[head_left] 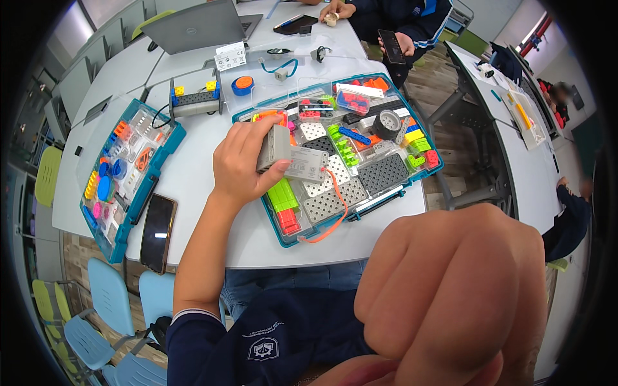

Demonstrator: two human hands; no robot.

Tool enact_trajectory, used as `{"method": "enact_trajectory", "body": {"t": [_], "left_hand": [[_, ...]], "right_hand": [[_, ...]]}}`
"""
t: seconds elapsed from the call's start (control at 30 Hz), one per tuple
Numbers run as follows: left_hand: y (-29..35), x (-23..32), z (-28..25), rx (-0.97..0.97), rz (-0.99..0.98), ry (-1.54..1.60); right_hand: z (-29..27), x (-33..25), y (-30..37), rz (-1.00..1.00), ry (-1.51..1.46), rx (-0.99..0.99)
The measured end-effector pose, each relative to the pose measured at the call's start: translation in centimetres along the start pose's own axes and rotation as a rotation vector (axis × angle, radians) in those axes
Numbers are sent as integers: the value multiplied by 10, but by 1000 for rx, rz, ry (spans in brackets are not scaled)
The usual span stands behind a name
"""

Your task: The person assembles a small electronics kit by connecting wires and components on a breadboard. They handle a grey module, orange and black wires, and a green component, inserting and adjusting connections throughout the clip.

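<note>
My left hand is wrapped round a grey plastic block, held over the left part of the open parts case. Against that block, to its right, is a light grey box with a printed label; whether the two are joined I cannot tell. An orange cable runs from the box and loops over the case's front edge. My right hand looms large at the lower right, raised close to the camera, its fingers curled. What it holds, if anything, is hidden.
Left of the case lie a second teal case, a phone and a grey motorised assembly. A wheel rests on the parts. Behind are an orange-blue round piece, a laptop and a person holding a phone.
</note>
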State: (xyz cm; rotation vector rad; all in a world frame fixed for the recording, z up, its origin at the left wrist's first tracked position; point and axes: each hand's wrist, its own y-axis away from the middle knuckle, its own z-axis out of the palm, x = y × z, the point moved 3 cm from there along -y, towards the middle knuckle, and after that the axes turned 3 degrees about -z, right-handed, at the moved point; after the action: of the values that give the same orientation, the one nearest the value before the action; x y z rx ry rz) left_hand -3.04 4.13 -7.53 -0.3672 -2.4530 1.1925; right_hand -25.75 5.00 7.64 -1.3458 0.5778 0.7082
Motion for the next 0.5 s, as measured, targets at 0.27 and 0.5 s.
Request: {"method": "enact_trajectory", "body": {"t": [0.27,0.5], "left_hand": [[0,1,0,-6,-4,-10],[0,1,-1,-7,-5,-4]], "right_hand": [[-1,-1,0,8,4,-5],[-2,0,0,10,9,-12]]}}
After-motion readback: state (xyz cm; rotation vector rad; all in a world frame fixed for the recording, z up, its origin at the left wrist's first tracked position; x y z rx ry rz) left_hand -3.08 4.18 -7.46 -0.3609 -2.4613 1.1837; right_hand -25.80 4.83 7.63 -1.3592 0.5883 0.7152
